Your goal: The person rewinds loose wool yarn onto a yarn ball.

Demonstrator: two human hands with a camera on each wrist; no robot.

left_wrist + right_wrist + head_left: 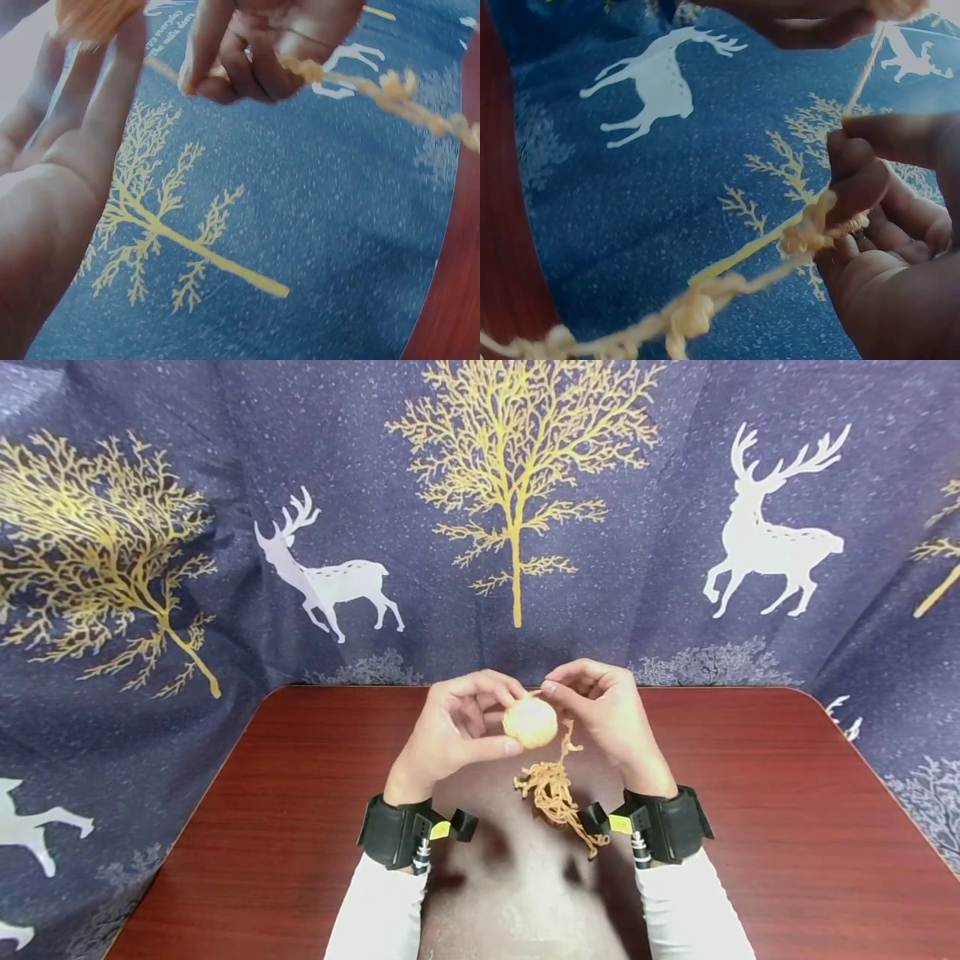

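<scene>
A small round ball of pale orange yarn (530, 723) is held up over the table between the thumb and fingers of my left hand (438, 739). To its right, my right hand (617, 714) pinches a strand with thumb and index finger. That strand (865, 75) runs taut from the pinch to the ball in the right wrist view. Knotted yarn (690, 311) trails away from the right hand's lower fingers. Down on the table lies a loose, kinked heap of the same yarn (553, 793), below and between the hands.
The reddish-brown table (300, 793) has a pale worn patch in front of me. A dark blue cloth (465, 635) printed with trees and deer hangs behind and beside it. Black wrist straps with cameras sit on both wrists.
</scene>
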